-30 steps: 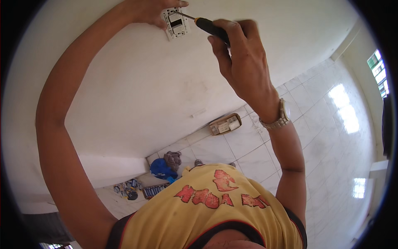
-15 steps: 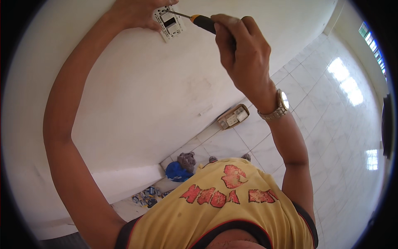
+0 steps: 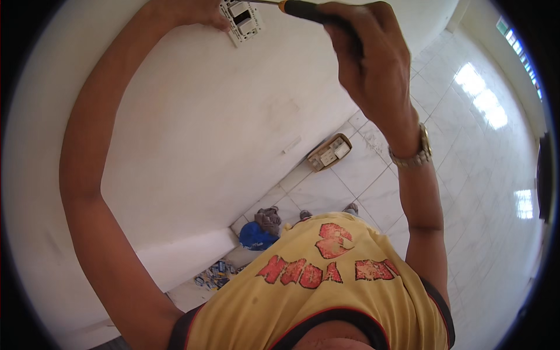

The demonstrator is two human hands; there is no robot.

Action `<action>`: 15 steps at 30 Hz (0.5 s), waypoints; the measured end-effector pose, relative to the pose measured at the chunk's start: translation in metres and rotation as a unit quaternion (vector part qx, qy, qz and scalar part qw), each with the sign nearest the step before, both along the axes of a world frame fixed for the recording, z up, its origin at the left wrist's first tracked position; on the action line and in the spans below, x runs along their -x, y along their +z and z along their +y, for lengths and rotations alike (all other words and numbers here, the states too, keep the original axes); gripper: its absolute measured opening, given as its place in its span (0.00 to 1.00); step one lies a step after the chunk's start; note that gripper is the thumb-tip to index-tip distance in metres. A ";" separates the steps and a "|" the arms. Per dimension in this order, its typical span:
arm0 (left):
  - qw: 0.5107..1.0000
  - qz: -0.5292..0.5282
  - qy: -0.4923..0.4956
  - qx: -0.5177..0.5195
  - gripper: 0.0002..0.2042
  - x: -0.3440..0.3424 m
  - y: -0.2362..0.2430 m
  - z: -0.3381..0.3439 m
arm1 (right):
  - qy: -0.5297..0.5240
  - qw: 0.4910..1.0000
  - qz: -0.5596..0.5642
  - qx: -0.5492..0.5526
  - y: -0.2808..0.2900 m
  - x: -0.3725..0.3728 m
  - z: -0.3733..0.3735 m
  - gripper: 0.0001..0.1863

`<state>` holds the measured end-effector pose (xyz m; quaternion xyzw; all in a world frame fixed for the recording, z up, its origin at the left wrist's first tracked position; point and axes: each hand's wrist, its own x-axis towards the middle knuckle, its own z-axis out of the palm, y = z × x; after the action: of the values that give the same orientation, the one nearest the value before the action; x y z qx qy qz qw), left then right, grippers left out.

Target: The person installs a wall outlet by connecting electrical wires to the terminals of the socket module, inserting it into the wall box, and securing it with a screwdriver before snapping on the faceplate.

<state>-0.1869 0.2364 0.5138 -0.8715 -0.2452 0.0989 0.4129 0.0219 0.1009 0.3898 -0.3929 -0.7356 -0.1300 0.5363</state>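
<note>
A white wall switch plate [image 3: 245, 28] with a dark slot in its middle sits against the pale wall at the top of the view. My left hand [image 3: 192, 11] grips its left side, the thumb at the edge; the upper fingers are cut off by the picture's rim. In my right hand [image 3: 379, 64] is a screwdriver [image 3: 303, 10] with a black and yellow handle, the fingers wrapped round it. Its metal shaft points left toward the plate's upper part, and the tip lies at or beyond the picture's upper edge, so contact cannot be seen.
On the tiled floor [image 3: 373, 175] by the wall stands an open brown box [image 3: 313, 164] with white electrical fittings in it. A blue bag [image 3: 256, 237] and a grey cloth [image 3: 268, 220] lie nearer the wall's corner. Several small blue and yellow pieces [image 3: 219, 274] are scattered beside my body.
My right hand and the screwdriver have moved up and to the right in the picture. The switch plate appears higher, and the left hand stays at its side.
</note>
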 end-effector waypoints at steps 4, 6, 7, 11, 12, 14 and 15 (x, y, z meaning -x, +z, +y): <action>1.000 0.005 0.011 0.006 0.35 -0.003 0.000 -0.003 | 0.022 0.991 -0.018 0.131 0.006 -0.002 -0.006 0.12; 1.000 0.008 0.004 0.003 0.34 -0.005 0.002 -0.006 | -0.082 0.991 0.084 -0.057 -0.005 0.015 0.008 0.11; 1.000 0.014 0.005 0.002 0.34 -0.003 0.003 -0.006 | -0.121 0.980 0.112 -0.110 -0.002 0.024 0.007 0.11; 1.000 -0.002 0.013 -0.008 0.33 0.002 0.001 -0.004 | -0.108 0.985 0.125 0.040 0.001 0.024 0.004 0.12; 1.000 -0.003 0.007 -0.001 0.33 0.002 0.002 -0.005 | -0.124 0.978 0.142 0.090 0.000 0.028 0.007 0.12; 1.000 -0.010 0.002 0.015 0.32 0.003 0.003 -0.005 | -0.092 0.987 0.095 -0.091 -0.001 0.028 0.015 0.10; 1.000 -0.014 0.000 0.022 0.32 0.004 0.004 -0.005 | -0.058 0.990 0.051 -0.117 0.003 0.022 0.007 0.09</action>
<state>-0.1909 0.2312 0.5181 -0.8818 -0.2486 0.0919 0.3901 -0.0003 0.1081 0.3932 -0.3761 -0.6632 -0.2259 0.6064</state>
